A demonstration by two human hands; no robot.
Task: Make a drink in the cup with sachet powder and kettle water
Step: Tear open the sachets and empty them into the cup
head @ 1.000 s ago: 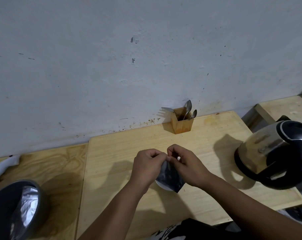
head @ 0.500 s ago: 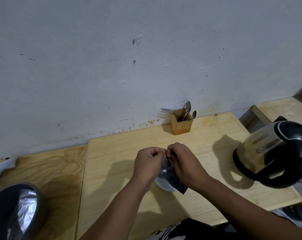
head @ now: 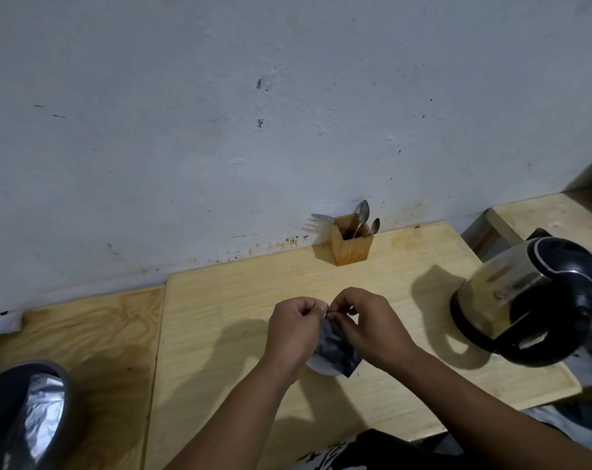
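Between both hands [head: 296, 329] [head: 364, 329] — sachet [head: 337, 347], pinched

Wood, steel, foil, rough plaster.
Table [head: 220, 320] pale matt wood; holder [head: 350, 244] same wood, shiny metal spoons [head: 364, 212]. Kettle [head: 525, 300] brushed glossy steel, black plastic lid and handle. Sachet [head: 337, 349] crinkled glossy foil. Wall [head: 253, 96] rough matt plaster. Bin liner [head: 40, 412] shiny plastic.

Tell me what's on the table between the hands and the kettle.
Nothing: in the head view, only bare wood crossed by the kettle's shadow lies between the right hand and the kettle.
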